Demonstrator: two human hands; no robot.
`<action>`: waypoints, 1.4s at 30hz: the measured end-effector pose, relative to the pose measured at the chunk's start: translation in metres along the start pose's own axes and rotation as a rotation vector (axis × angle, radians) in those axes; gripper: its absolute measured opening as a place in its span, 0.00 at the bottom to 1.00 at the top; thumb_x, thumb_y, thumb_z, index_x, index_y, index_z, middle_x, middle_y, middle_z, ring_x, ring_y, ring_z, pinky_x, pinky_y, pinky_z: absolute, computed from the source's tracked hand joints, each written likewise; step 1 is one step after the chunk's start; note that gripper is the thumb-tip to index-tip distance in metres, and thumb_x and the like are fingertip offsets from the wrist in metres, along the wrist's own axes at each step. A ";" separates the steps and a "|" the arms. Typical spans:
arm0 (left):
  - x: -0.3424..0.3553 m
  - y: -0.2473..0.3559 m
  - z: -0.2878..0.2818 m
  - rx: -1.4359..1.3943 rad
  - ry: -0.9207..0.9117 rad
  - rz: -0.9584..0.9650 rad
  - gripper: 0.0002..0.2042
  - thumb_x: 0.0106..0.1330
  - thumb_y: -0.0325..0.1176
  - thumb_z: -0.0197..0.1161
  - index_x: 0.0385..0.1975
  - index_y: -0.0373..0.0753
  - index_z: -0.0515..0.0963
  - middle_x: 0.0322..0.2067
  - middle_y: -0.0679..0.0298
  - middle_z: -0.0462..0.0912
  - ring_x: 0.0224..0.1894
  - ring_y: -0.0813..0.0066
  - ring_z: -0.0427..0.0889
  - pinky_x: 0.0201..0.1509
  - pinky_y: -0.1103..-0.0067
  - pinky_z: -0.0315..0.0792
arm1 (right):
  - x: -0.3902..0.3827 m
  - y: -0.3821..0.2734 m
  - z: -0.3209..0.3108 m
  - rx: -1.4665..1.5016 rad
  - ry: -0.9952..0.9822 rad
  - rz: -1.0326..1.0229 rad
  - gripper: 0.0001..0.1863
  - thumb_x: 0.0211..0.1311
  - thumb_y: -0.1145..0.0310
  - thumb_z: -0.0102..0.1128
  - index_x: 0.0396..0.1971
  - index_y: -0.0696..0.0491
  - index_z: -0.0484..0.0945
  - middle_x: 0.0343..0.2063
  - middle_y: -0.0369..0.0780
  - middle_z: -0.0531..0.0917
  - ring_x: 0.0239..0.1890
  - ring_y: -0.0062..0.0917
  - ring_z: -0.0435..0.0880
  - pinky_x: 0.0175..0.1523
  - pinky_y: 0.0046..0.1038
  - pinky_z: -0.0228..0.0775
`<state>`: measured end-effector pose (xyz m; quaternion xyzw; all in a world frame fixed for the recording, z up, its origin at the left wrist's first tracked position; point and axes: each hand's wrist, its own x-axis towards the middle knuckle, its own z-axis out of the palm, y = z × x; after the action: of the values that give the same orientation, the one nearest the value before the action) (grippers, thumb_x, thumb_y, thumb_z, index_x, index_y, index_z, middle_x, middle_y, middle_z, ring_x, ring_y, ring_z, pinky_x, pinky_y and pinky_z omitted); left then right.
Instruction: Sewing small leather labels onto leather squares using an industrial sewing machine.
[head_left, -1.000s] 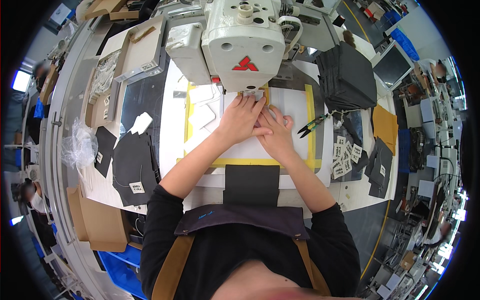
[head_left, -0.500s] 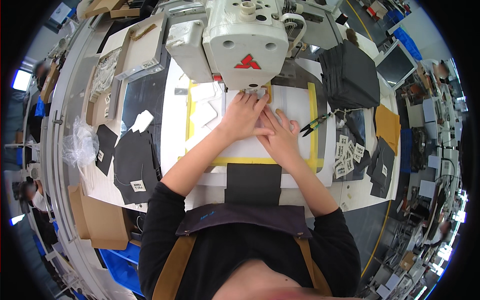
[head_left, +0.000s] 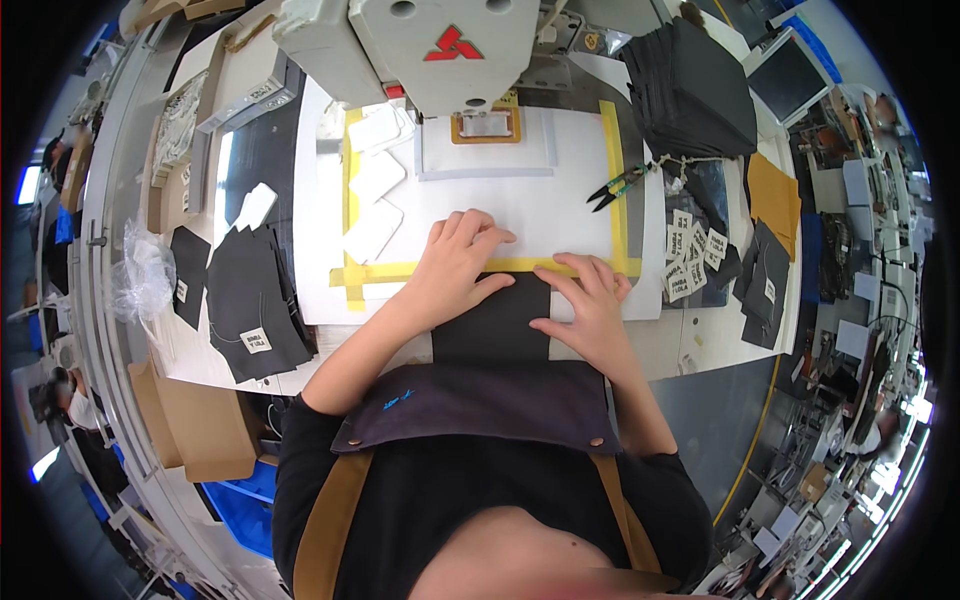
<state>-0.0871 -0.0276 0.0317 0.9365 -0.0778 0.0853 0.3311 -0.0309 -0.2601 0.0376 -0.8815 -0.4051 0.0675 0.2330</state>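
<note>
A plain black panel [head_left: 490, 325] lies at the front edge of the white work board [head_left: 500, 215], its near part running under my apron flap. My left hand [head_left: 460, 262] hovers over or rests at the panel's far left corner, thumb spread from the fingers. At its far right corner, my right hand [head_left: 592, 300] has thumb and forefinger apart, their tips touching or just above the panel. Neither hand visibly grips it. Beyond them, a brass-coloured clamp frame [head_left: 487, 138] with a pale label-like piece inside sits under the white sewing machine head [head_left: 440, 60].
Yellow tape [head_left: 610, 190] borders the board. White rounded cards [head_left: 373, 232] lie at left, thread snips [head_left: 618, 188] at right. Black cut pieces [head_left: 255, 290] stand left; a black stack [head_left: 690, 90], printed labels [head_left: 690, 250] and a brown piece [head_left: 772, 205] lie right.
Both hands have drawn back from beneath the machine head to the black panel at the near edge, uncovering the clamp frame. The whole view has shifted.
</note>
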 end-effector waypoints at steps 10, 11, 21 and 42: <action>-0.023 0.011 0.011 -0.151 -0.058 -0.221 0.12 0.48 0.26 0.71 0.33 0.39 0.77 0.30 0.65 0.74 0.40 0.63 0.74 0.49 0.71 0.63 | 0.007 0.001 0.007 0.106 0.015 0.056 0.26 0.40 0.59 0.75 0.43 0.45 0.80 0.45 0.32 0.72 0.51 0.27 0.68 0.56 0.34 0.47; -0.024 0.011 0.012 -0.150 -0.019 -0.201 0.12 0.47 0.25 0.71 0.32 0.39 0.78 0.31 0.65 0.75 0.40 0.63 0.74 0.48 0.71 0.64 | 0.007 0.000 0.008 0.103 0.010 0.063 0.24 0.41 0.60 0.74 0.42 0.45 0.79 0.45 0.32 0.72 0.51 0.27 0.68 0.55 0.34 0.47; -0.040 0.005 0.027 -0.064 0.193 0.013 0.14 0.46 0.24 0.70 0.34 0.42 0.80 0.32 0.67 0.77 0.37 0.68 0.76 0.42 0.73 0.66 | 0.002 -0.003 0.013 0.126 0.092 0.044 0.22 0.40 0.64 0.74 0.39 0.45 0.78 0.51 0.32 0.74 0.56 0.27 0.68 0.56 0.34 0.47; -0.047 0.010 0.028 0.116 0.305 0.066 0.13 0.46 0.26 0.72 0.33 0.46 0.82 0.31 0.73 0.77 0.38 0.73 0.75 0.48 0.72 0.62 | 0.000 -0.005 0.014 0.072 0.128 0.009 0.19 0.39 0.67 0.74 0.32 0.45 0.74 0.54 0.34 0.73 0.57 0.29 0.67 0.55 0.35 0.47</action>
<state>-0.1324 -0.0487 0.0064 0.9272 -0.0522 0.2414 0.2815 -0.0385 -0.2523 0.0277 -0.8770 -0.3825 0.0264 0.2895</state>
